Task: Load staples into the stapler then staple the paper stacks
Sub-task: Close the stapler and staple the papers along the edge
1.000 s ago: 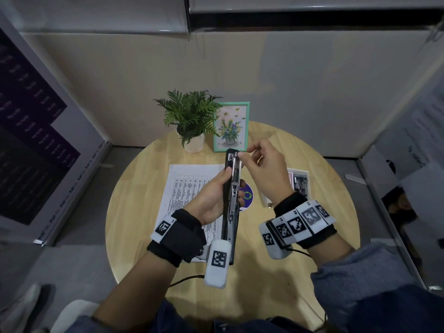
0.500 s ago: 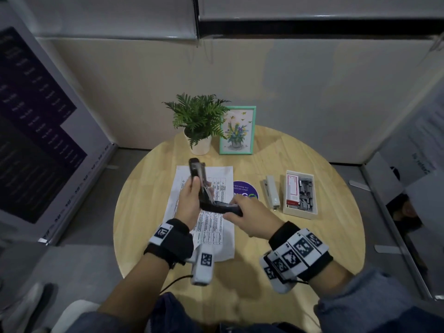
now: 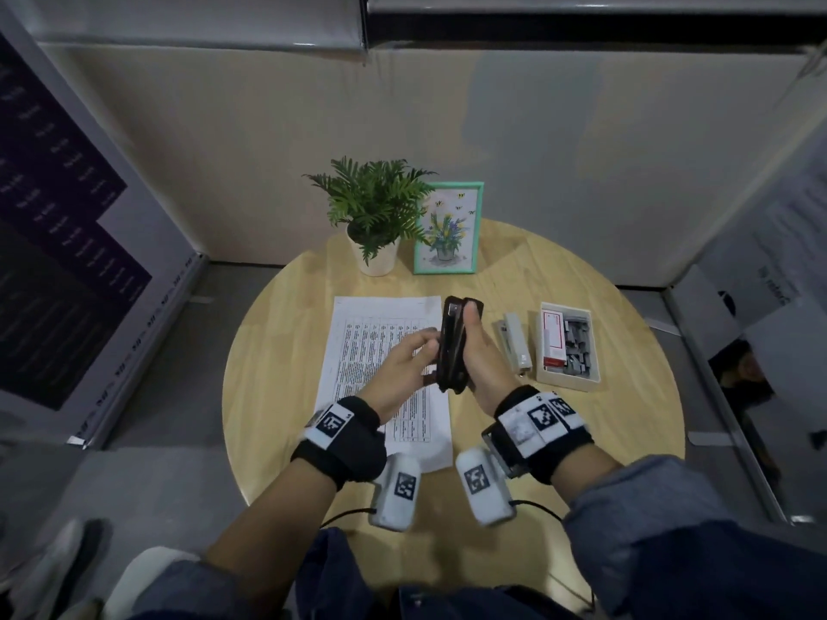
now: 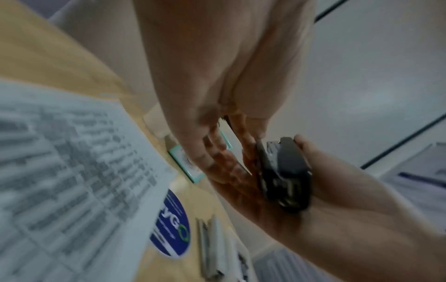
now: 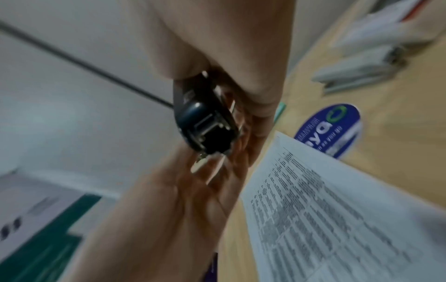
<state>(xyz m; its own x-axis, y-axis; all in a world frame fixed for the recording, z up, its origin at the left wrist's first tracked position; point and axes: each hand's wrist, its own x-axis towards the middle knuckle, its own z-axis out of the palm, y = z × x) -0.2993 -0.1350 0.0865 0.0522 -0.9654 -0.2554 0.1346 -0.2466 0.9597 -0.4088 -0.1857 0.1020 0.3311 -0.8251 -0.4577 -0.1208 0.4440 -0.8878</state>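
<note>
two hands are meeting on the black stapler (image 3: 453, 346), holding it up above the round wooden counter (image 3: 286, 351), over the right edge of the printed paper stack (image 3: 371, 342). its long axis is running away from the person, nose end pointing toward the far framed picture (image 3: 447, 228) and potted plant (image 3: 373, 208), hinged rear end pointing back at the wrists. the right hand (image 3: 481, 360) is wrapping around the stapler's right side with the thumb lying along the top near the nose. the left hand (image 3: 402, 366) is closing on the left side, fingertips pressing the body. from the head view the stapler is showing as two dark halves side by side with a metal piece at the nose, so it is probably slightly ajar. both wrist views are blurring badly; the right wrist view is showing only the rear end with its metal hinge. whether staples are sitting inside is hidden. a second, grey stapler (image 3: 514, 344) and a tray of staples (image 3: 566, 346) are lying to the right.
</note>
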